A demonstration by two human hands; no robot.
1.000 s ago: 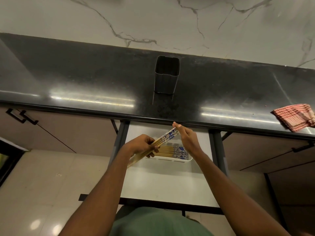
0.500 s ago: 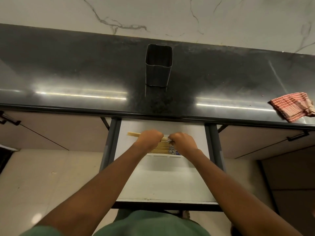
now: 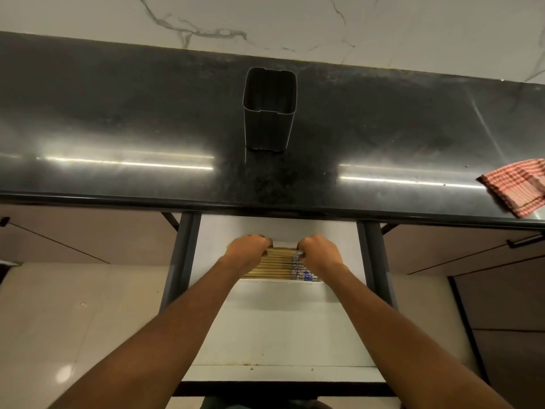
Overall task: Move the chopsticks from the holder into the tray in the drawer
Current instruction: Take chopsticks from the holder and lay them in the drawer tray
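The dark metal holder (image 3: 268, 113) stands on the black counter, and I see nothing inside it. Below it the white drawer (image 3: 280, 326) is pulled out. At its back lies a white tray (image 3: 280, 281) with several bamboo chopsticks (image 3: 275, 265) side by side, their blue-patterned ends to the right. My left hand (image 3: 247, 250) and my right hand (image 3: 319, 252) are both curled over the far side of the tray. Each grips one end of a few chopsticks lying level on the pile. The fingertips are hidden.
A red checked cloth (image 3: 519, 185) lies at the right edge of the black counter (image 3: 118, 128). Dark drawer rails (image 3: 181, 261) run along both sides of the drawer. Cabinet fronts with black handles flank it, above a pale tiled floor.
The chopsticks went from a tilt in the air above the tray to level on the pile. Both hands dropped onto the tray and curled over the ends.
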